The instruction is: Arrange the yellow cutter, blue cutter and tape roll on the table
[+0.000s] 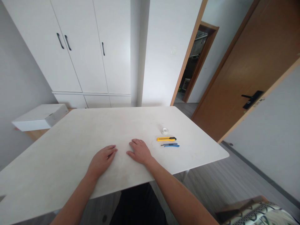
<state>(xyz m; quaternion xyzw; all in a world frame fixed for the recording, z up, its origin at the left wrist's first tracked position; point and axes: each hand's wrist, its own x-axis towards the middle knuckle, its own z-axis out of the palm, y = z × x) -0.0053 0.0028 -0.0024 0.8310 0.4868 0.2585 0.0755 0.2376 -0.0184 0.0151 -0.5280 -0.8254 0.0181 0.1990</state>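
Both my hands rest on the white table (112, 125), a short gap between them. My left hand (102, 158) lies on its side edge with the fingers stretched forward and nothing seen in it. Palm down, my right hand (140, 151) has its thumb apart from the fingers and holds nothing. To the right of it lies a yellow utility knife (164, 139) with a dark end. Just nearer to me is a blue utility knife (170, 145), roughly parallel. Beyond the knives sits a small roll of clear tape (165, 131). My right hand touches none of these.
A white box (39, 115) stands beyond the table's left edge. White cupboards (82, 47) line the far wall. On the right is an open brown door (246, 56). A patterned cloth (262, 214) shows at the lower right.
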